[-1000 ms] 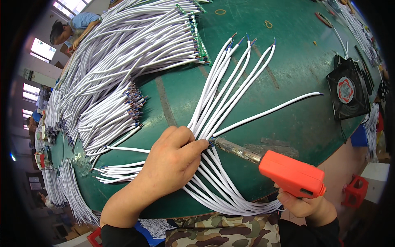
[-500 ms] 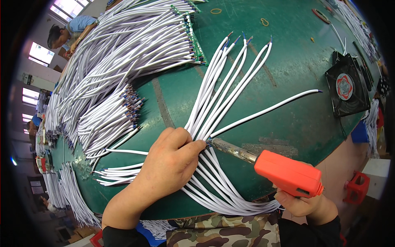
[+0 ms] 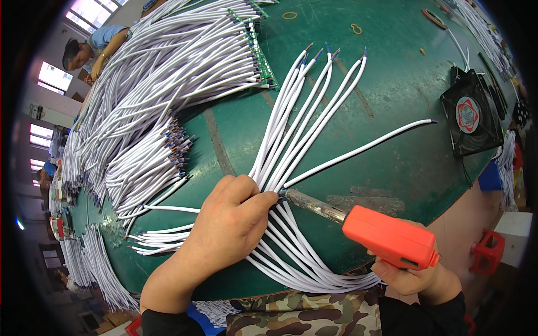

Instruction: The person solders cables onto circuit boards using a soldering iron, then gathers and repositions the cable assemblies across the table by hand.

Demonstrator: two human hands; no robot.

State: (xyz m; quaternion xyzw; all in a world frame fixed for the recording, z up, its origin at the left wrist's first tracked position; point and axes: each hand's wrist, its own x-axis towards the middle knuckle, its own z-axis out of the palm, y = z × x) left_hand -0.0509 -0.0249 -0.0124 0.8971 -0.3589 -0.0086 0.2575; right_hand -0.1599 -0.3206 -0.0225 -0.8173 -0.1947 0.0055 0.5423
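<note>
My left hand point(image 3: 230, 218) is closed, thumb and forefinger pinching a white cable's end, where a bit of blue wire shows; the fingers hide most of it. My right hand point(image 3: 406, 277) grips a red soldering gun point(image 3: 389, 236), its metal barrel pointing left. The gun's tip touches or nearly touches the pinched end. Under and beyond my left hand, a loose bundle of white cables point(image 3: 314, 129) fans out with blue and brown wire ends. A single cable point(image 3: 358, 155) runs off to the right. More white cables point(image 3: 314, 266) curve below, close to the table's near edge.
A big heap of white cables point(image 3: 168, 67) fills the far left, some ending at green circuit boards point(image 3: 260, 56). A shorter cable stack point(image 3: 148, 159) lies nearer. On the right stands a black fan point(image 3: 471, 115). Rubber bands point(image 3: 356, 29) lie on the green table point(image 3: 403, 73). Another person point(image 3: 98, 50) works at far left.
The view has shifted slightly. Both hands, the soldering gun and the pinched cable end keep the same arrangement.
</note>
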